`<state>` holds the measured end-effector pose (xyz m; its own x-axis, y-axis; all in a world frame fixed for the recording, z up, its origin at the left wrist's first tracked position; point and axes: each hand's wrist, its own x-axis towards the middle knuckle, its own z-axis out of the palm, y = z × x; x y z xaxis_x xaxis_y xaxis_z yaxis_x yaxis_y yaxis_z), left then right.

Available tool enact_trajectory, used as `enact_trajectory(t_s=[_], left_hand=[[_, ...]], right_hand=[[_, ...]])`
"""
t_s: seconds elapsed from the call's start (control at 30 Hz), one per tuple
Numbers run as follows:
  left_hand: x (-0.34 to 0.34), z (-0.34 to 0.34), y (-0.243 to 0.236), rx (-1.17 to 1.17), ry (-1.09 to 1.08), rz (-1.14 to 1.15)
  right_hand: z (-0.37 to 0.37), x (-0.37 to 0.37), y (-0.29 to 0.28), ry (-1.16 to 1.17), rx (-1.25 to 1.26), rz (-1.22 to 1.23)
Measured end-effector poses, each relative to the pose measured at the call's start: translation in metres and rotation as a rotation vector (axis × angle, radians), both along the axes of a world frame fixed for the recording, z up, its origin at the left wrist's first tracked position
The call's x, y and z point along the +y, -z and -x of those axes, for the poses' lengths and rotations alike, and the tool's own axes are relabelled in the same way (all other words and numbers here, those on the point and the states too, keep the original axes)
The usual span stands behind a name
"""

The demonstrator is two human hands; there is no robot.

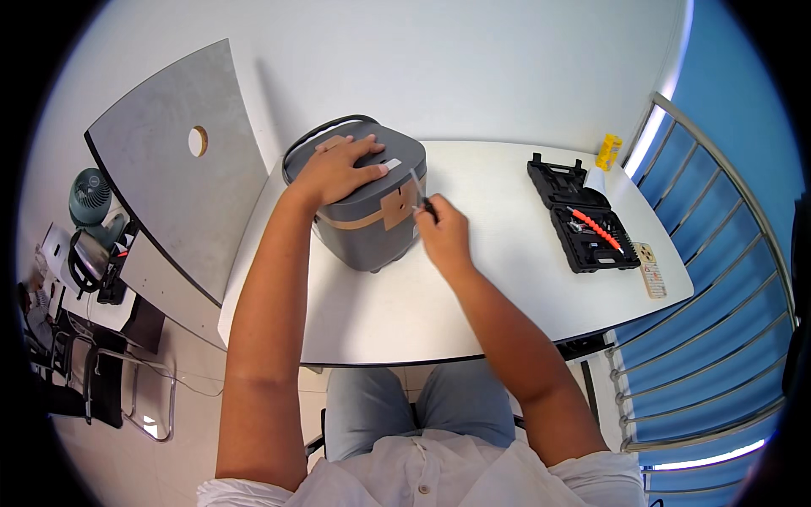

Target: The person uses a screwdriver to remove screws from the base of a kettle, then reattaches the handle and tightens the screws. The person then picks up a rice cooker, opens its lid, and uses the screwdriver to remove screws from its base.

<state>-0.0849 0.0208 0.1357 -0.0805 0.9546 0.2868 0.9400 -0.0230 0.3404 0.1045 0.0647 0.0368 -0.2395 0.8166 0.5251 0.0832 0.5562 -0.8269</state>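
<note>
A dark grey rice cooker (363, 241) with a brown front panel and a raised carrying handle stands on the white table. My left hand (338, 171) lies on its lid, fingers spread, beside a small white label (392, 164). At the cooker's front right side, my right hand (446, 230) is closed round the black handle of a thin tool (417, 179) that looks like a screwdriver. Its pale shaft points up and away, close to the brown panel. Whether the shaft touches the cooker cannot be made out.
On the right of the table (498, 287) lies an open black tool case (583, 241) with an orange flexible shaft (598, 230) across it. Nearby are a remote control (650, 270) and a yellow item (608, 152). A grey partition (177, 177) rises at left; a metal railing (756, 203) runs along the right.
</note>
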Motion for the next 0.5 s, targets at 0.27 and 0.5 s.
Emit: enact_trajectory(t_s=[0.27, 0.5], left_hand=[[0.000, -0.002, -0.003, -0.037, 0.027, -0.002], [-0.001, -0.002, -0.002, -0.043, 0.021, 0.007]], right_hand=[[-0.086, 0.103, 0.029, 0.326, -0.967, -0.073], [-0.105, 0.113, 0.048, 0.374, -0.971, 0.003]])
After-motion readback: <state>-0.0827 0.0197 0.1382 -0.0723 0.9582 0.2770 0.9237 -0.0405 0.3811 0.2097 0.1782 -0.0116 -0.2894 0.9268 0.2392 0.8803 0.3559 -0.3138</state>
